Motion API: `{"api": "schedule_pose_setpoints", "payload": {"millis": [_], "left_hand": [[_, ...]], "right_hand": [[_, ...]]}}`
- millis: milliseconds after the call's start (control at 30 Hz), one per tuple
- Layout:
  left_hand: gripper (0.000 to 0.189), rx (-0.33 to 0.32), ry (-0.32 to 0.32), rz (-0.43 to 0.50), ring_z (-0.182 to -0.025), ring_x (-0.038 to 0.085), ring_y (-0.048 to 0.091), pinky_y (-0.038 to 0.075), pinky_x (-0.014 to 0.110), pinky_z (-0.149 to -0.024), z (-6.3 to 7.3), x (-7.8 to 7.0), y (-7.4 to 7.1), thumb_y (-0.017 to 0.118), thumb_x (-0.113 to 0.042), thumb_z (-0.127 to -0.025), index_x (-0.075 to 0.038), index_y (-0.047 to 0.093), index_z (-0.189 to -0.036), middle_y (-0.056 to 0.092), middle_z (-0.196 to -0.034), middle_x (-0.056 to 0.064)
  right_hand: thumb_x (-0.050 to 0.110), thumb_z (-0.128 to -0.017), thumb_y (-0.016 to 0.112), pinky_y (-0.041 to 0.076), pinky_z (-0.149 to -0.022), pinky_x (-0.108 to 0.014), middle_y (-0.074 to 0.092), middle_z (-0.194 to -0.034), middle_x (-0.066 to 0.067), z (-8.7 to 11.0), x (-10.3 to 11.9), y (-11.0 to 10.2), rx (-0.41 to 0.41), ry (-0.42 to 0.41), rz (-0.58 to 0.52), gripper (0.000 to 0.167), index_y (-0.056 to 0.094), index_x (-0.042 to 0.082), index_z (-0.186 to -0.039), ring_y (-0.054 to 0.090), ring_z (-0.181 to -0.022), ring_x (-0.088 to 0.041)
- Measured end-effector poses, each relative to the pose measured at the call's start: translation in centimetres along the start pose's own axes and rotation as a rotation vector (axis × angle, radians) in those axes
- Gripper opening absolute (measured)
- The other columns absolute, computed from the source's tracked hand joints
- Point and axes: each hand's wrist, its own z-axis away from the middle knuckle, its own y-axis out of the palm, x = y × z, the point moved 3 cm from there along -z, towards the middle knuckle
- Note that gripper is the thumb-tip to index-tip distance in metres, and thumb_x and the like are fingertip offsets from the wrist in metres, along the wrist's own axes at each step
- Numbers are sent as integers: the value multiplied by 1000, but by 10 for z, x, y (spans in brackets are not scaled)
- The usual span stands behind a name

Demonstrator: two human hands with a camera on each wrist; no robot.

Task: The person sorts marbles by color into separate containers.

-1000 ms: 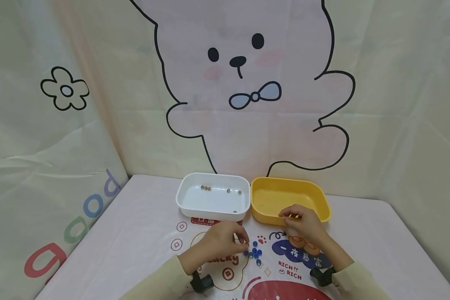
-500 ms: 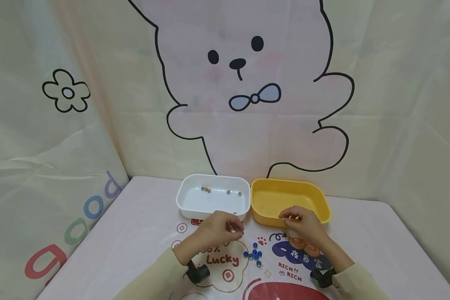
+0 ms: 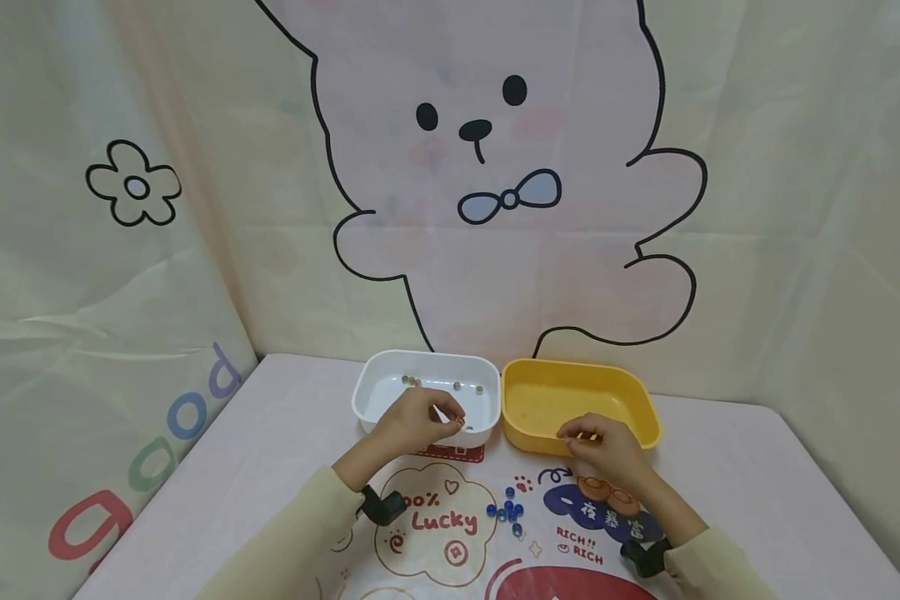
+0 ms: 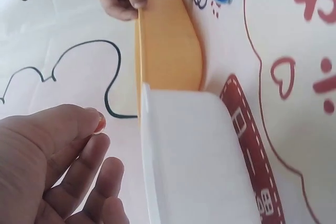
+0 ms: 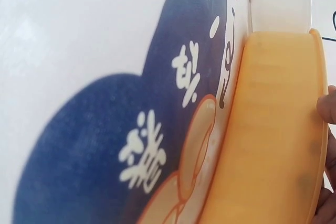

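My left hand (image 3: 416,418) is over the near rim of the white tray (image 3: 371,417), pinching a small reddish-orange marble (image 4: 100,123) between thumb and forefinger. Inside that tray lie several small light-coloured marbles (image 3: 457,386). At the near rim of the yellow tray (image 3: 525,392), my right hand (image 3: 607,446) grips the edge; its thumb (image 5: 328,106) shows against the rim in the right wrist view. Several blue marbles (image 3: 509,512) are grouped on the tabletop in front of the trays.
The two trays stand side by side near the back of the table, close to a hanging cloth (image 3: 585,275) with a cartoon bear. Printed words and pictures cover the table cover (image 3: 435,550), including a dark blue cloud shape (image 3: 570,498).
My left hand has moved from beside the blue marbles, up and to the left, to the white tray with the marble pinched. The right hand stays at the yellow tray's rim.
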Motion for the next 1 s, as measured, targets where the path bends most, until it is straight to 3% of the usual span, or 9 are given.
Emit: {"api": "schedule_pose_setpoints", "payload": {"millis": [433, 667, 1000], "left_hand": [[8, 3, -54, -1, -77, 9, 58, 48, 25, -66, -32, 34, -8, 74, -20, -83, -20, 74, -91, 69, -87, -7], [7, -1, -139, 23, -79, 9, 57, 45, 26, -67, -42, 51, -5, 74, -20, -83, -18, 73, -90, 68, -85, -7], [7, 16, -201, 18, -77, 10, 56, 43, 25, -71, -54, 71, 3, 75, -15, -81, -14, 74, -88, 67, -81, -4]], "right_hand": [[10, -86, 70, 50, -77, -18, 68, -95, 8, 0, 2, -1, 3, 1, 2, 16, 73, 22, -96, 55, -85, -10], [11, -86, 70, 50, -76, -19, 68, -94, 8, 0, 2, -1, 5, 5, -3, 16, 73, 23, -96, 55, -84, -11], [10, -86, 70, 50, -75, -19, 67, -93, 9, 0, -1, 0, 3, 2, -8, 17, 73, 23, -95, 55, -83, -10]]}}
